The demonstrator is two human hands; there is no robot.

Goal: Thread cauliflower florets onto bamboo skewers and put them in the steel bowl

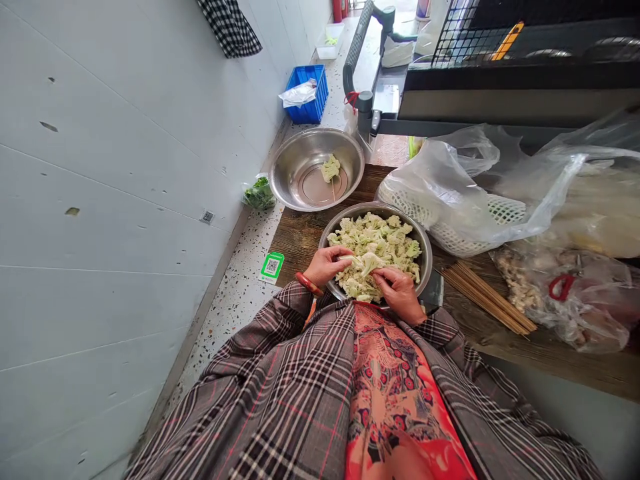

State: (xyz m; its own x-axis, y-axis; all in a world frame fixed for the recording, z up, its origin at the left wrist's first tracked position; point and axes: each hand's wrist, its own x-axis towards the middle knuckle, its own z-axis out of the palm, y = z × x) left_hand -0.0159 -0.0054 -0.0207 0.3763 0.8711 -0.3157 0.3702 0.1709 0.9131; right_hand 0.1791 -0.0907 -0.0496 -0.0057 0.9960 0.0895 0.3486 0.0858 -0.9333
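Both hands are over a steel bowl [427, 257] heaped with cut cauliflower [383, 230]. My left hand [325, 265], with a red bangle at the wrist, pinches a pale cauliflower floret [371, 262] from the left. On the right side, my right hand [397, 291] grips the same floret between thumb and fingers. Whether it is one piece or two touching pieces is hard to make out. Behind stands a larger steel basin [290, 177], holding a cauliflower piece [331, 168] on a thin stick. A bundle of wooden skewers [487, 297] lies to the right of the bowl.
Plastic bags [450, 180] over white foam netting crowd the table's right, with a tied bag [575, 300] nearer. A green QR card [271, 267] lies at the left table edge. Beyond are a bag of greens [259, 194], a blue crate [306, 103] and a dark handle frame [357, 53].
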